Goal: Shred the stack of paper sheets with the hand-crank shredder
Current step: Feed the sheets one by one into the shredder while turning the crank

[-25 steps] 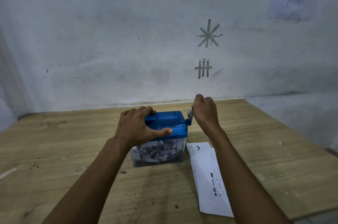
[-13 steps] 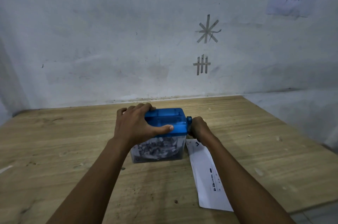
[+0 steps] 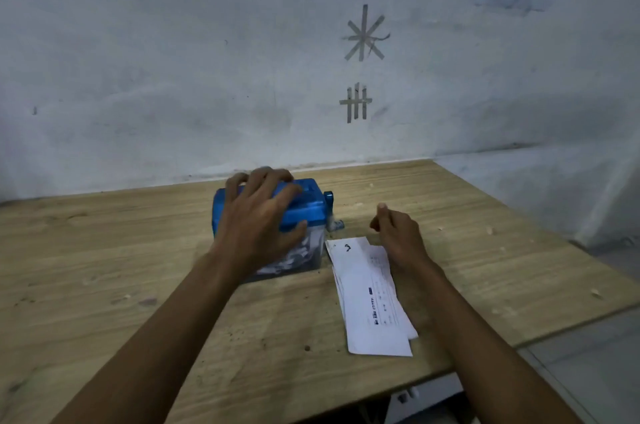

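- While the stack of paper sheets (image 3: 372,299) lies flat on the table (image 3: 104,250) at 5 o'clock from the shredder (image 3: 304,212), its sheets are slightly fanned. Feeding several at once would probably jam the cutters.
- My right hand (image 3: 398,233) hovers at 3 o'clock from the shredder, over the stack's far end, fingers loosely curled and holding nothing. A careless sweep could scatter the sheets.
- The clear bin (image 3: 304,257) looks well filled with shreds. More paper may back up.
- My left hand (image 3: 263,219) grips the lid, fingers spread and curved over it, thumb on the front edge. It hides the feed slot, so it may block the next sheet.
- The crank (image 3: 330,212) hangs down on the 3 o'clock side, untouched. Cranking without a firm hold could make the shredder slide.
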`<state>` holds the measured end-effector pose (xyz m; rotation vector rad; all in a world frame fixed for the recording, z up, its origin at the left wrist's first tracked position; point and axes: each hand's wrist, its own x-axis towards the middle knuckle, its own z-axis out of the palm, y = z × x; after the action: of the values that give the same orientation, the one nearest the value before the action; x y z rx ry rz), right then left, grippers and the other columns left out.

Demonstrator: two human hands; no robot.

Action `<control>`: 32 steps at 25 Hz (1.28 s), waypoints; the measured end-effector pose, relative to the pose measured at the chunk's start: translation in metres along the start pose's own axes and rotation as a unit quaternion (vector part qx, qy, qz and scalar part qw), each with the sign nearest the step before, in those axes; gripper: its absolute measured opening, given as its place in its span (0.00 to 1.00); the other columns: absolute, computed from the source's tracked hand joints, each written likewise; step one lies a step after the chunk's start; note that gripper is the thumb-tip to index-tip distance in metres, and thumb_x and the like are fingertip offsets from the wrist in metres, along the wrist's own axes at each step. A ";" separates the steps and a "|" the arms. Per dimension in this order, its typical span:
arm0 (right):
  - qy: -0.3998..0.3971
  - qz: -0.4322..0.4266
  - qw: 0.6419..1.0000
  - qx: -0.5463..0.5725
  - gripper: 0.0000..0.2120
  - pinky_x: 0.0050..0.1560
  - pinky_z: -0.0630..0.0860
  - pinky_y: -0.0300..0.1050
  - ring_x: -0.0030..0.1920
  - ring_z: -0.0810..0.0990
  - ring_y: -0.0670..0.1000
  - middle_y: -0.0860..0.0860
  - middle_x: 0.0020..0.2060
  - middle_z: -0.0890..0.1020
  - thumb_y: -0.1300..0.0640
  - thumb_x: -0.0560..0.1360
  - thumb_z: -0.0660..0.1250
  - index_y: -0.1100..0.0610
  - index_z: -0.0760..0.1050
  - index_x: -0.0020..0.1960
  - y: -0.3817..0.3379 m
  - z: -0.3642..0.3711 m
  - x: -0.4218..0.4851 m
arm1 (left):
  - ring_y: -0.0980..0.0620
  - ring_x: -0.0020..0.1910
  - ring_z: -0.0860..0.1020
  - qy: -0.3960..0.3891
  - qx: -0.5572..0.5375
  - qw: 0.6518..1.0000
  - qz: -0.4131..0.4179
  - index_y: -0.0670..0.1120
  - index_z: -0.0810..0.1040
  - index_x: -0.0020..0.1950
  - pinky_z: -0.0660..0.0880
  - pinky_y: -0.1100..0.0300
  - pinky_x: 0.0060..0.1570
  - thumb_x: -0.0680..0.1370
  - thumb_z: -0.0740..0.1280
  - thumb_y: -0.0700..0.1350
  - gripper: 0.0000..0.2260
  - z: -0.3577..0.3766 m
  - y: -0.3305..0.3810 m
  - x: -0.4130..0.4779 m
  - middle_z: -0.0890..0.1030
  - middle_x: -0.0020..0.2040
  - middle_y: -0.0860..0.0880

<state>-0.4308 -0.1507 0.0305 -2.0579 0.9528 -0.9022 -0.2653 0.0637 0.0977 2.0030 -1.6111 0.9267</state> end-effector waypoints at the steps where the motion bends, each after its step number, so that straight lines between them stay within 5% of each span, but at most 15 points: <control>1: 0.007 0.023 1.000 -0.007 0.26 0.44 0.72 0.43 0.45 0.83 0.50 0.49 0.40 0.85 0.45 0.85 0.53 0.57 0.83 0.43 0.014 -0.009 -0.003 | 0.46 0.59 0.77 0.002 -0.045 0.999 0.031 0.48 0.81 0.57 0.69 0.47 0.57 0.73 0.62 0.61 0.22 0.001 0.016 -0.006 0.80 0.59 0.48; 4: 0.044 0.086 0.992 0.081 0.27 0.45 0.72 0.43 0.43 0.83 0.48 0.49 0.37 0.85 0.46 0.85 0.54 0.58 0.83 0.38 0.033 -0.023 -0.011 | 0.57 0.53 0.76 -0.200 -0.219 0.955 0.019 0.54 0.79 0.57 0.75 0.54 0.55 0.75 0.65 0.63 0.18 0.004 0.063 -0.029 0.77 0.54 0.57; 6: 0.071 0.094 0.987 0.108 0.28 0.45 0.73 0.43 0.40 0.82 0.47 0.50 0.35 0.85 0.46 0.85 0.54 0.57 0.82 0.35 0.033 -0.025 -0.012 | 0.60 0.62 0.72 -0.368 -0.257 0.894 0.001 0.59 0.76 0.65 0.70 0.58 0.62 0.71 0.70 0.69 0.26 0.013 0.084 -0.044 0.73 0.62 0.62; 8: 0.073 0.083 0.988 0.104 0.29 0.45 0.73 0.42 0.39 0.82 0.47 0.50 0.33 0.84 0.46 0.85 0.54 0.56 0.81 0.32 0.034 -0.024 -0.013 | 0.61 0.73 0.60 -0.436 -0.240 0.867 0.019 0.63 0.67 0.74 0.58 0.57 0.71 0.67 0.69 0.75 0.38 0.022 0.092 -0.055 0.64 0.74 0.66; 11: 0.067 0.084 0.988 0.114 0.30 0.44 0.73 0.42 0.37 0.82 0.47 0.50 0.32 0.84 0.45 0.85 0.55 0.56 0.80 0.31 0.036 -0.026 -0.013 | 0.61 0.77 0.55 -0.413 -0.218 0.884 0.033 0.65 0.64 0.77 0.53 0.54 0.72 0.73 0.63 0.74 0.34 0.029 0.094 -0.060 0.59 0.79 0.65; 16: 0.069 0.088 0.985 0.128 0.30 0.41 0.71 0.39 0.32 0.80 0.40 0.48 0.30 0.83 0.45 0.85 0.54 0.57 0.80 0.32 0.039 -0.026 -0.015 | 0.58 0.69 0.71 -0.385 -0.257 0.886 0.007 0.64 0.75 0.69 0.68 0.51 0.66 0.77 0.55 0.70 0.25 0.032 0.095 -0.060 0.70 0.74 0.64; 19: 0.072 0.092 0.985 0.128 0.30 0.41 0.70 0.39 0.34 0.80 0.42 0.48 0.29 0.83 0.44 0.85 0.54 0.57 0.80 0.32 0.039 -0.027 -0.016 | 0.60 0.51 0.78 -0.377 -0.288 0.880 -0.030 0.61 0.81 0.59 0.75 0.55 0.52 0.78 0.61 0.63 0.15 0.028 0.101 -0.053 0.82 0.56 0.62; 22: 0.070 0.092 0.986 0.124 0.31 0.42 0.71 0.40 0.35 0.81 0.44 0.48 0.30 0.83 0.44 0.85 0.54 0.58 0.80 0.32 0.039 -0.028 -0.017 | 0.58 0.39 0.76 -0.352 -0.287 0.889 -0.055 0.58 0.79 0.46 0.72 0.57 0.38 0.80 0.64 0.54 0.05 0.025 0.108 -0.047 0.79 0.38 0.58; 26: 0.067 0.091 0.986 0.125 0.31 0.42 0.71 0.41 0.36 0.81 0.45 0.49 0.30 0.83 0.44 0.85 0.54 0.57 0.80 0.32 0.038 -0.027 -0.018 | 0.55 0.42 0.78 -0.306 -0.265 0.911 -0.075 0.56 0.78 0.50 0.77 0.53 0.41 0.80 0.65 0.50 0.02 0.027 0.112 -0.042 0.80 0.43 0.57; 32: 0.070 0.083 0.987 0.116 0.30 0.42 0.71 0.41 0.35 0.81 0.45 0.50 0.31 0.83 0.45 0.85 0.54 0.57 0.80 0.32 0.037 -0.029 -0.020 | 0.57 0.46 0.74 -0.202 -0.320 0.917 -0.125 0.48 0.82 0.51 0.74 0.55 0.46 0.84 0.60 0.53 0.13 0.029 0.118 -0.026 0.75 0.47 0.53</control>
<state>-0.4761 -0.1611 0.0103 -1.7113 1.0244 -1.0263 -0.3751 0.0322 0.0482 1.9061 -1.5263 -0.1327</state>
